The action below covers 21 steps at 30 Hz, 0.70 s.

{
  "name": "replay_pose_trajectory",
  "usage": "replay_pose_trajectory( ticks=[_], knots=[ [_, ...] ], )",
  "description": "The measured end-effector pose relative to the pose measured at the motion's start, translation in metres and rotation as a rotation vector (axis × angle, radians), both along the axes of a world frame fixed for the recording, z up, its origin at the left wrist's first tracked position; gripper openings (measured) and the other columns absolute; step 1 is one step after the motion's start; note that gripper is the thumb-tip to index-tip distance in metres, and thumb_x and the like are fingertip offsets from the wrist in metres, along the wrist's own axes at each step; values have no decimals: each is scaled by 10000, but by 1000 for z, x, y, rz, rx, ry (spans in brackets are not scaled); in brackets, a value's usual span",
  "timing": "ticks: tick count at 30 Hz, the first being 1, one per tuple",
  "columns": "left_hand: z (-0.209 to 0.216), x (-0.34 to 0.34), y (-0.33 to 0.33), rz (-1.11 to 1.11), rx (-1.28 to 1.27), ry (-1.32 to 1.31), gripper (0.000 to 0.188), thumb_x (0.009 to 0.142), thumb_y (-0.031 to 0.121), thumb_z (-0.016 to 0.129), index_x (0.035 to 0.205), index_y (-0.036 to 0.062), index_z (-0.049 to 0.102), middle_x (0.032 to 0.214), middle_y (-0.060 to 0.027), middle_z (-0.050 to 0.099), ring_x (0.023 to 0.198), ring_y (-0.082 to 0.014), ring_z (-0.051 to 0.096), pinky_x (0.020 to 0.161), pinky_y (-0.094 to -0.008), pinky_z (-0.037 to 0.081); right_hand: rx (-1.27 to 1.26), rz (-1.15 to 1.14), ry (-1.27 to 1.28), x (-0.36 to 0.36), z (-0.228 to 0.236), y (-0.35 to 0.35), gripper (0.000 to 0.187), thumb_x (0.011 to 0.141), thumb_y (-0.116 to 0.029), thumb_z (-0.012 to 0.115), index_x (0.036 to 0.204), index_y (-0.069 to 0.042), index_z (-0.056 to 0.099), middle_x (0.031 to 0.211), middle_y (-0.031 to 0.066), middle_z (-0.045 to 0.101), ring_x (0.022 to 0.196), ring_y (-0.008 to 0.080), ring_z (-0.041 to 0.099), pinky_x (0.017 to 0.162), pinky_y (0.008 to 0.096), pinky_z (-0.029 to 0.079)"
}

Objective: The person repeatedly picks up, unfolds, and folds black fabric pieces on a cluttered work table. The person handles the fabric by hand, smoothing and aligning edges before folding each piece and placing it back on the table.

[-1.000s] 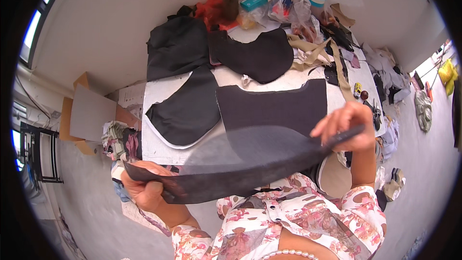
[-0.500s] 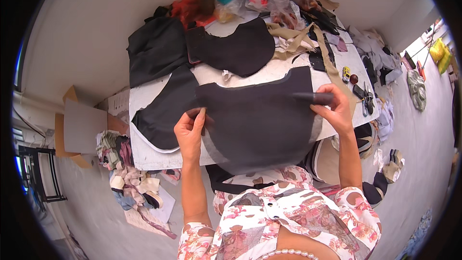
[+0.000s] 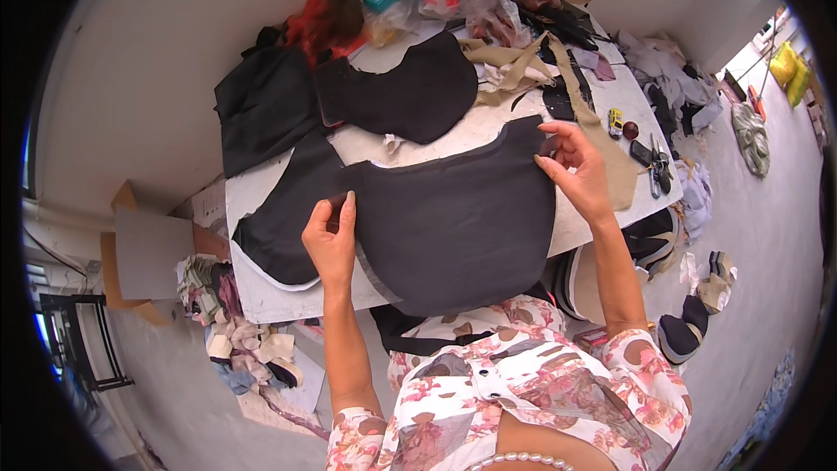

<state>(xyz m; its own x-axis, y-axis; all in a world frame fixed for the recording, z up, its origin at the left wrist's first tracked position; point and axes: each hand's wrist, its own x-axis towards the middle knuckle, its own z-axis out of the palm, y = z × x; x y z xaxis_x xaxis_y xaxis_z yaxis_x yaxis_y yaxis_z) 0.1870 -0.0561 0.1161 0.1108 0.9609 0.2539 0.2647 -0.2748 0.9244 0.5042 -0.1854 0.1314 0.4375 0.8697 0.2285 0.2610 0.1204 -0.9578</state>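
Observation:
A black cut fabric piece (image 3: 453,218) with a curved top edge and rounded bottom spans the space between my hands, over the table's near edge and my lap. A pale layer shows along its top edge and lower left side. My left hand (image 3: 330,240) pinches its upper left corner between thumb and fingers. At the upper right corner, my right hand (image 3: 575,170) grips the edge with thumb and fingertips. Behind it a similar black piece (image 3: 410,92) lies on the table. Another black piece (image 3: 288,218) with a white lower edge lies to the left.
The white table (image 3: 261,288) also bears folded black fabric (image 3: 266,109), beige scraps (image 3: 602,135), scissors (image 3: 658,174) and a toy car (image 3: 615,122). A tall canister (image 3: 342,0) and plastic bags stand at the back. Fabric scraps (image 3: 253,344) are heaped at the lower left.
My right hand has moved up and left to the fabric's upper right corner, and the dark edge that stuck out in its fingers now lies flat. The view has shifted slightly.

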Motion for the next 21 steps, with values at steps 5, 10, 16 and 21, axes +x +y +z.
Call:
replay_pose_trajectory(
  ticks=[5,10,16,21],
  knots=[
    [7,5,3,62,14,141,212,848,149,734,803,-30,631,680,29,520,595,-46,425,550,-206,364,-24,-38,-65,4,3,8,406,795,33,667,1183,-35,572,803,-20,570,585,5,445,543,164,367],
    [5,6,8,99,-8,170,241,833,176,751,773,-15,619,626,36,501,568,-43,415,531,-207,357,-38,-80,-142,5,-1,15,432,776,18,682,1190,-52,579,780,-14,568,552,20,446,528,189,372],
    [7,8,10,92,-5,208,263,828,188,759,756,-7,599,606,43,481,562,-36,407,521,-203,348,-38,-132,-275,6,-5,18,468,754,9,698,1199,-70,580,782,31,574,502,67,465,531,218,400],
    [14,4,4,160,54,307,258,809,165,768,986,28,640,808,3,591,696,-78,529,604,-216,413,-60,-262,-480,3,4,14,518,771,-123,736,1254,-72,554,965,68,627,740,167,583,671,282,470]
  ],
)
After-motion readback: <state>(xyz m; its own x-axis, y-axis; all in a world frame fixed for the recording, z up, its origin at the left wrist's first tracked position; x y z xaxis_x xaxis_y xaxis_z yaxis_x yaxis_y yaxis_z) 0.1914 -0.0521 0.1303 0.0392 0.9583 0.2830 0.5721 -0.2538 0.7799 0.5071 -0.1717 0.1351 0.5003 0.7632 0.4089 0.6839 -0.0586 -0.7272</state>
